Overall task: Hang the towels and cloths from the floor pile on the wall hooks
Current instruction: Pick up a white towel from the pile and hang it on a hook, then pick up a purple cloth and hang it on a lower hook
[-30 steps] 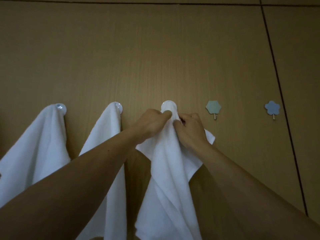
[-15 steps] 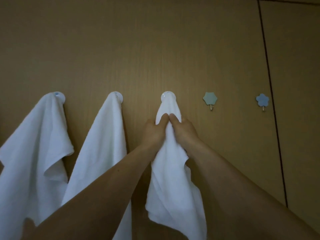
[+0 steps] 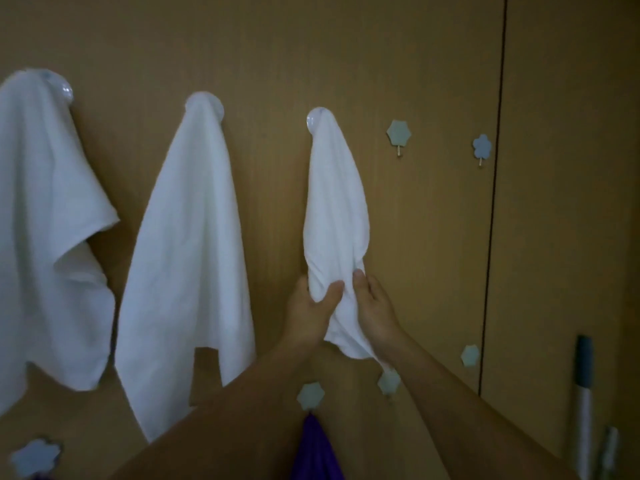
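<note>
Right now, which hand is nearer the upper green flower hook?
Right. The right hand grips the towel almost below the hook; the left hand grips it further left.

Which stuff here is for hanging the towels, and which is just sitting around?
Job: third white towel, held by left hand and right hand; round hook; far-left towel; middle towel; purple cloth; empty flower hook.
Just there: grey-tipped pole; pale stick beside it.
</note>
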Available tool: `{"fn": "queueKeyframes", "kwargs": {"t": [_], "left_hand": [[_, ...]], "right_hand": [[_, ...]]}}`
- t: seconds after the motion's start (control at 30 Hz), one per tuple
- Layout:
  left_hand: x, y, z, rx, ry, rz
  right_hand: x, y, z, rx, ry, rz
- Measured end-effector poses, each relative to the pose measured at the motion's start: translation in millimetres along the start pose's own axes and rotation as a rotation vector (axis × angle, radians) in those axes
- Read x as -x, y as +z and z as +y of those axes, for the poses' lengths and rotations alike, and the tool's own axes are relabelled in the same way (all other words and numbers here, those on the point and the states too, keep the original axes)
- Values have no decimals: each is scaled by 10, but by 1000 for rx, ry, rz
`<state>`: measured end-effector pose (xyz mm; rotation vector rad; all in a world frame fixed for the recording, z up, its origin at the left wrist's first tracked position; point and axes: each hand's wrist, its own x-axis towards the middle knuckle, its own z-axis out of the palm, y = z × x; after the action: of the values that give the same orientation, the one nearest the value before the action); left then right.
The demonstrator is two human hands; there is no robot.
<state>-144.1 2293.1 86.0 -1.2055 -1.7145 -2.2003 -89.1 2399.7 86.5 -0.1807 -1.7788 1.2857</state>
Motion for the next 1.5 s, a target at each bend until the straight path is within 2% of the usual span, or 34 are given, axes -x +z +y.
{"fn": "queueKeyframes", "kwargs": {"t": [0.13,0.27,0.4,0.47,0.53,0.6,0.77,0.9,1.1,1.23,1.4,1.5], "left_hand": [[349,-37,-329,101,-133,-37],[729,-28,-699,-61,-290,-33],[1240,124,-988,-233,-355,-167],[1457,272,-1050,-250,-356,-325],[1640,458,-1091,-353,-307,-522],[1788,634,-1124,-480,-242,-650],[2216,1124,-1092,-540,-114,-966],[2723,1447,-986,-532,17,-1180],[3942,1669,-635,-466,170,-1511],[4894,1565,-232,-451,323,-1826],[5936,1306,297,-383,454,-2038],[6558,1118,552,-397,516,-2155]], "right_hand": [[403,-182,239,53,70,-8],[816,-431,518,133,197,-14],[1278,-784,753,208,295,-25],[1526,-1004,817,284,316,-20],[1798,-1247,849,389,309,9],[2101,-1513,839,510,315,36],[2939,-2076,584,814,457,88],[3742,-2261,379,985,700,212],[5233,-2110,-113,1165,1109,445],[6374,-1928,-643,1222,1313,588],[7655,-1546,-1195,1166,1580,791],[8318,-1294,-1428,1071,1665,893]]}}
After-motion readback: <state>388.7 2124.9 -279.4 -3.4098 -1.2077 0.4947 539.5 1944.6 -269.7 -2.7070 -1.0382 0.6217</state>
